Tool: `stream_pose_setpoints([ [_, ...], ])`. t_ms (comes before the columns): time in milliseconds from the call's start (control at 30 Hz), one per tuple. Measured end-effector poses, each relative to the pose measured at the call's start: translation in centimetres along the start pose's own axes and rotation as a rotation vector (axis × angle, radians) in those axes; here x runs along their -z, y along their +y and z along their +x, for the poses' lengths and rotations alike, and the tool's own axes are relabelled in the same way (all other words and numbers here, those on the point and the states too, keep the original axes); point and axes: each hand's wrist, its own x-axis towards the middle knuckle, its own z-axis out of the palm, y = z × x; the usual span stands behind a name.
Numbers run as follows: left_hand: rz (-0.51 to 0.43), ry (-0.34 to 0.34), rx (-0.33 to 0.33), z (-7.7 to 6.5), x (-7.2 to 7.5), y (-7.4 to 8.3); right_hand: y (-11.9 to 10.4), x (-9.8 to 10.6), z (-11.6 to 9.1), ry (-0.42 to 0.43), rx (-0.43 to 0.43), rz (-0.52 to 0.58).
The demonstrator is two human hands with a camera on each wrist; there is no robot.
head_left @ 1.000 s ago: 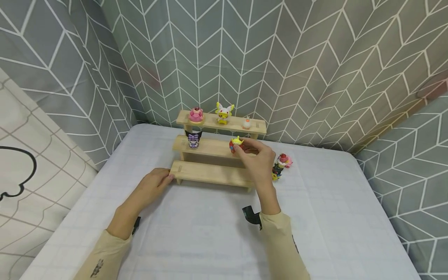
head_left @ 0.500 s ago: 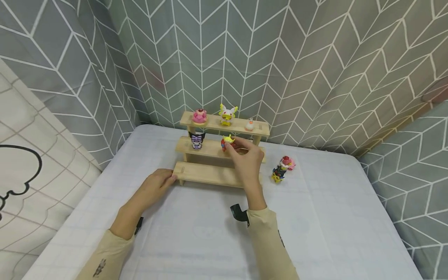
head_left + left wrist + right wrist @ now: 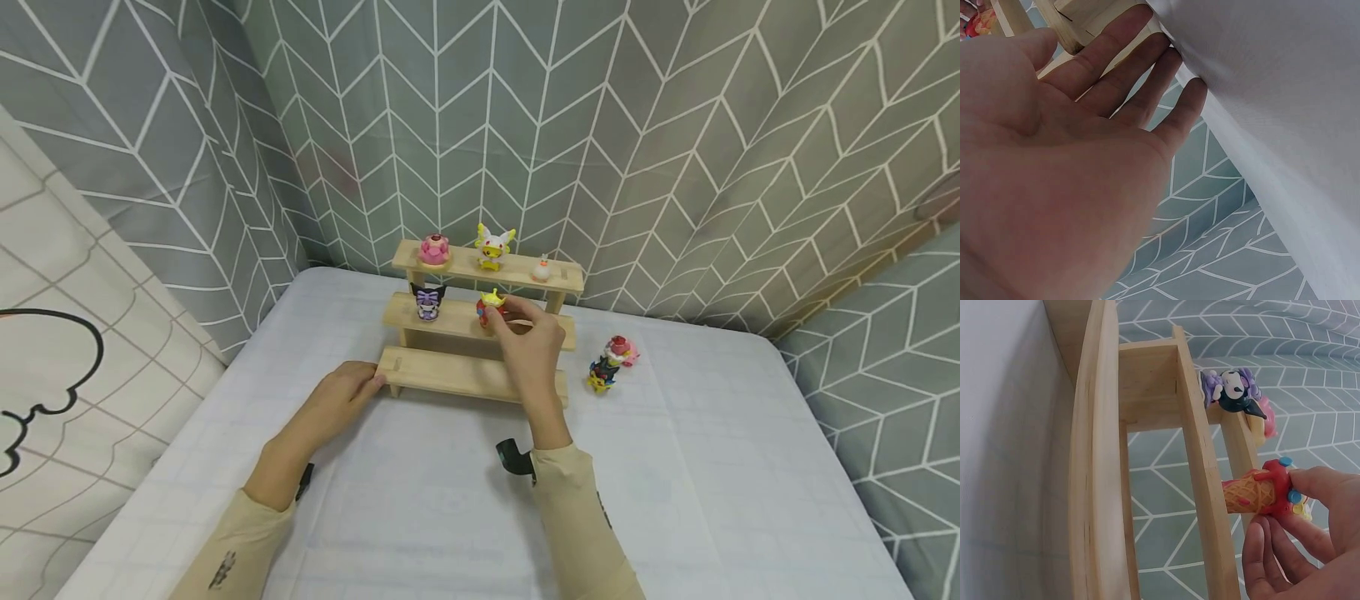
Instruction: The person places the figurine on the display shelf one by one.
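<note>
My right hand point(image 3: 531, 337) pinches an ice-cream-cone figurine point(image 3: 1254, 492) between thumb and fingers. Red drips and blue dots cover its waffle cone, and its top is yellow in the head view. The cone's bottom end is right at the middle step of the three-step wooden display stand point(image 3: 450, 373). On that same step, to the left, stands a purple figurine with black pointed ears point(image 3: 428, 302). My left hand point(image 3: 341, 398) rests at the left end of the lowest step, thumb at the wood. In the left wrist view its fingers point(image 3: 1125, 81) are fairly straight.
Along the top step stand a pink figurine point(image 3: 434, 250), a white-and-yellow eared figurine point(image 3: 493, 247) and a small white figurine point(image 3: 542, 268). Several more figurines lie close together point(image 3: 603, 373) on the white-covered table point(image 3: 712, 433), right of the stand. Patterned curtains point(image 3: 570, 125) hang behind and beside the table.
My right hand has carried the cone figurine left along the middle step, then lowered it slightly. The left hand stays at the stand's end. The head view has shifted a little.
</note>
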Motion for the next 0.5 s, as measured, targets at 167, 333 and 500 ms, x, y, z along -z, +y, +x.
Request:
stream_pose_setpoints([
  [167,-0.008,-0.006,0.011,-0.02,0.07,0.1,0.14,0.06,0.03,-0.009,-0.014,0.017],
  [333,-0.008,-0.012,0.016,0.02,0.19,0.24,0.26,0.0,0.07,-0.022,-0.027,0.027],
  [500,-0.005,-0.013,0.015,-0.01,0.11,0.16,0.44,-0.02,0.06,-0.025,-0.025,0.031],
])
